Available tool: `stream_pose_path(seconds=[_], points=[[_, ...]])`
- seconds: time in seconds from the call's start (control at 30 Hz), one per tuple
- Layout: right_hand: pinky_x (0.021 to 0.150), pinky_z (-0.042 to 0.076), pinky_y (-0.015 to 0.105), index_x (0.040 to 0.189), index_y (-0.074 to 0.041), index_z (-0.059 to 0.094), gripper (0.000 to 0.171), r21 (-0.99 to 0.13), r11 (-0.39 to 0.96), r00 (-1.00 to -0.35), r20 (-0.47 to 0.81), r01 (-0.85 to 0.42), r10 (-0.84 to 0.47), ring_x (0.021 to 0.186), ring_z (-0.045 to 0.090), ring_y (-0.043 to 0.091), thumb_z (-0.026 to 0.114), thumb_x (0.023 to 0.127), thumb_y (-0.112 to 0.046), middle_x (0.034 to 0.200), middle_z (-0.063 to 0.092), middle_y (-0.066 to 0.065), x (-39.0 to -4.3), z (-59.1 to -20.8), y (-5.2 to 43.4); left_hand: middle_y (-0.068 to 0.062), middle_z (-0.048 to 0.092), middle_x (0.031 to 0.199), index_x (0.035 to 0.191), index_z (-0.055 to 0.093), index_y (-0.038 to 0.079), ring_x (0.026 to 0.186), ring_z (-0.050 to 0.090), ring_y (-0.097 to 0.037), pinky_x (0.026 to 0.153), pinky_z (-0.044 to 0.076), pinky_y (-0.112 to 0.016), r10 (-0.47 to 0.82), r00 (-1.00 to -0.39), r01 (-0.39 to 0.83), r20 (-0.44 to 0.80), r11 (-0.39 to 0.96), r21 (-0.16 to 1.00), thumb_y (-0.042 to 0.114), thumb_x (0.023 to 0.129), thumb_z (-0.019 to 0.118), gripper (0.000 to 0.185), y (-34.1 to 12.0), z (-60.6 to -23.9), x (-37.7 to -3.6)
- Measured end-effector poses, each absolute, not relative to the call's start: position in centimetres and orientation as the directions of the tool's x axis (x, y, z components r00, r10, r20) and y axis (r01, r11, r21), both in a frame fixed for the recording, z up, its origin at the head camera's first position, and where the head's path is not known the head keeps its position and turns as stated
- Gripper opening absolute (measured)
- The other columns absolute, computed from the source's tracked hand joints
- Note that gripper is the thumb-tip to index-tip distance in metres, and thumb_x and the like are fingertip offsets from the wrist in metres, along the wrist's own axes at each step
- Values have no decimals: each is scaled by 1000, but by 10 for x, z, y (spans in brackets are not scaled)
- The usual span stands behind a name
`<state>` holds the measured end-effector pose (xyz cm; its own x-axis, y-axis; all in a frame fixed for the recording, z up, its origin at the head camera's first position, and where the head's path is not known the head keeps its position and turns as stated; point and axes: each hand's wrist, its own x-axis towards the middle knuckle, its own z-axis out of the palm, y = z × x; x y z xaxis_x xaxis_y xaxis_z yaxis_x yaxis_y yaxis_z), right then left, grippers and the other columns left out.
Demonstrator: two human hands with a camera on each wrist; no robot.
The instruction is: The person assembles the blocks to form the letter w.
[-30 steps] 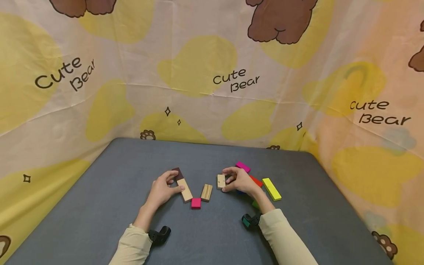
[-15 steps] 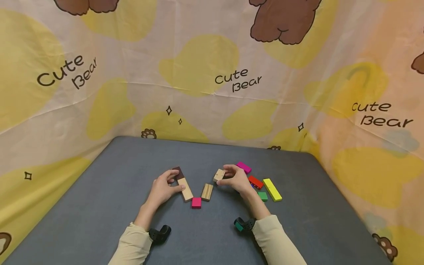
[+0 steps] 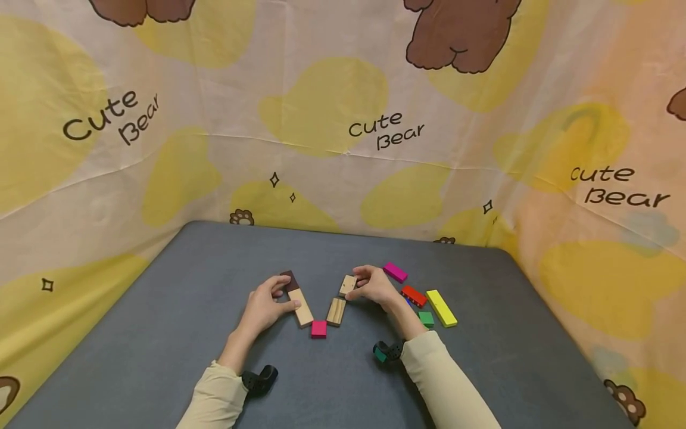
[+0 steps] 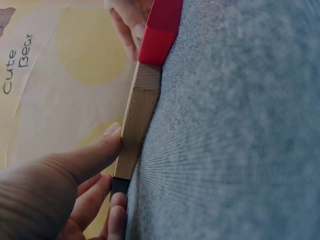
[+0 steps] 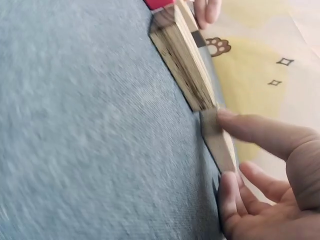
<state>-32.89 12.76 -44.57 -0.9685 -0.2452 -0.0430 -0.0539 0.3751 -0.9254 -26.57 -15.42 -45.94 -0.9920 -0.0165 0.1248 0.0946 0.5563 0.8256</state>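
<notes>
In the head view, my left hand (image 3: 262, 307) rests at a dark brown block (image 3: 290, 280) and a pale wooden block (image 3: 301, 308) laid end to end. Its thumb touches the pale block (image 4: 132, 135) in the left wrist view, while its fingers curl at the dark one. A pinkish-red block (image 3: 318, 329) lies at the near end of this row. Right of it, a striped wooden block (image 3: 336, 311) slants away. My right hand (image 3: 377, 289) pinches a small speckled wooden block (image 3: 347, 285) by its ends, against or very near the striped block's far end.
To the right on the grey table (image 3: 343, 381) lie a magenta block (image 3: 395, 272), a red block (image 3: 414, 295), a green block (image 3: 426, 319), a long yellow block (image 3: 442, 308) and a partly hidden blue one. A printed cloth (image 3: 321, 196) stands around the table.
My right hand has carried the speckled block left, turning it in line with the striped block. My left hand and the blocks beside it have stayed put.
</notes>
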Motion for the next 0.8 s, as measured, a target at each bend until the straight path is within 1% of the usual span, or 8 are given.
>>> stream_pose_path(seconds=[0.17,0.4,0.8], points=[[82,52,33,128,4,59,58,-935,353,-968,-63,-27,-242,98,57,23,84,75,0,112,62,11,-332,-446,131,-14,62,130,135,58,8,115,57,-33,96,41,-54,-12,-992,100,129,557,825,22,81,84,61,-154,-460,-266],[81,51,31,126,5,60,57,-945,327,-965,-77,-9,-250,97,57,23,84,75,2,111,63,11,-334,-449,131,-16,60,132,135,58,8,118,56,-35,96,43,-53,-10,-992,100,127,554,826,22,81,84,61,-155,-461,-268],[77,51,29,121,2,65,49,-944,328,-966,-46,-42,-256,94,57,21,85,76,-3,109,65,9,-332,-450,130,-17,60,132,135,58,7,118,56,-36,96,44,-53,-6,-992,104,129,555,825,22,81,83,61,-154,-460,-268]])
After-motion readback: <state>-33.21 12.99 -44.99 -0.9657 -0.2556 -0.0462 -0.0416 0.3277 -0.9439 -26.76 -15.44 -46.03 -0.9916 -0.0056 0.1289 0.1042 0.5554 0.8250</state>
